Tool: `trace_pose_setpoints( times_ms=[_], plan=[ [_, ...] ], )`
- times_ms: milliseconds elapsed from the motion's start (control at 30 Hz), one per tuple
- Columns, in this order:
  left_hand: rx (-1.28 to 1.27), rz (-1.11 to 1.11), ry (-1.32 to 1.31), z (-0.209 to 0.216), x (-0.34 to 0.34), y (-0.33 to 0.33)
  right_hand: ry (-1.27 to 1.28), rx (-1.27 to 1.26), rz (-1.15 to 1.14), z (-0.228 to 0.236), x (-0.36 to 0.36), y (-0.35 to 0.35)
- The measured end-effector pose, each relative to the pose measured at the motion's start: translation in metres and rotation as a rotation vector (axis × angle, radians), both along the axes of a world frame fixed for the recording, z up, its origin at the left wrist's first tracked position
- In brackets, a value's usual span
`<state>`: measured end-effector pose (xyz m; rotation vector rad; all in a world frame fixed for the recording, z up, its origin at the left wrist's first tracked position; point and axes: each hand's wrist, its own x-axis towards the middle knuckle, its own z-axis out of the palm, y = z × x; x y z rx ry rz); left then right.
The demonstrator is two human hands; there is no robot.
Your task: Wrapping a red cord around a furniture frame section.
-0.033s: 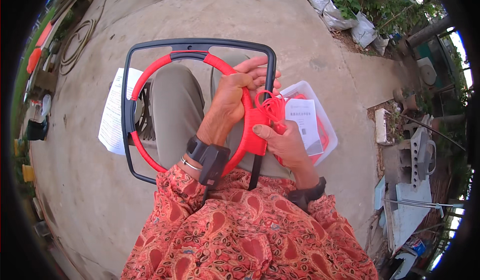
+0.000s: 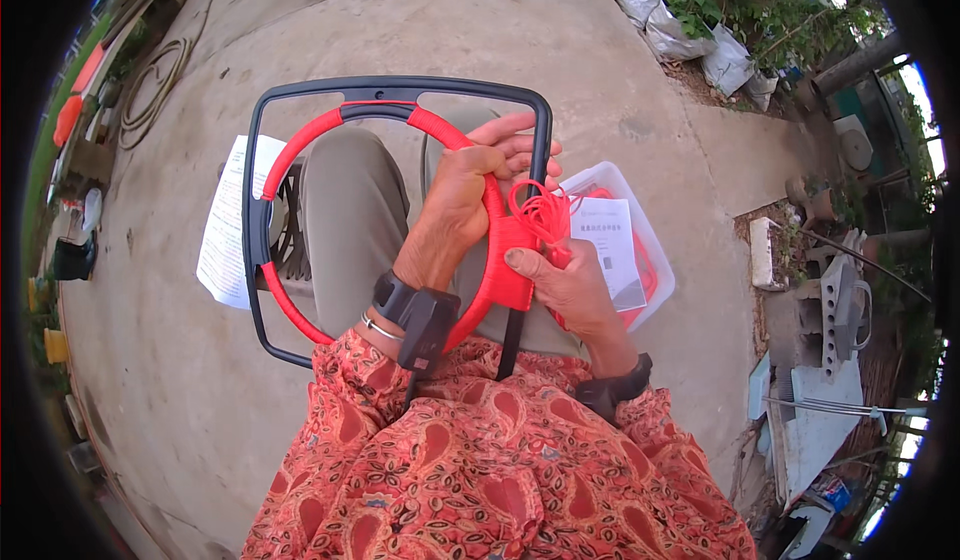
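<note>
Left hand curls, partly open, around the red-wrapped ring of the black rectangular frame above the lap. Right hand grips the ring's wrapped side and a red cord bundle. Translucent white plastic box contains red material beneath a white printed sheet.

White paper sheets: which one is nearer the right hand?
The white paper sheet overlapping the translucent plastic tub, beside the right hand; the other white sheet lies at the picture's left.
</note>
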<state>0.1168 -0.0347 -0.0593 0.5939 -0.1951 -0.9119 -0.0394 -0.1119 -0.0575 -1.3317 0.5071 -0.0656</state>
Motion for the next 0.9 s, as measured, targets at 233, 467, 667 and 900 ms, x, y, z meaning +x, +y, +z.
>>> trace_pose_setpoints(
  times_ms=[233,467,667,900],
  plan=[
    [0.001,0.002,-0.008,-0.001,0.003,-0.001,-0.045,0.225,0.056,-0.009,-0.011,-0.016],
    [-0.084,0.011,0.046,-0.006,0.009,0.004,-0.081,0.353,-0.058,-0.014,-0.026,-0.014],
    [-0.103,-0.001,0.093,-0.011,0.015,0.009,-0.180,0.221,-0.342,-0.014,-0.032,-0.009],
    [-0.100,-0.008,0.087,-0.014,0.018,0.010,0.001,-0.167,-0.069,-0.006,-0.033,0.003]
  ],
)
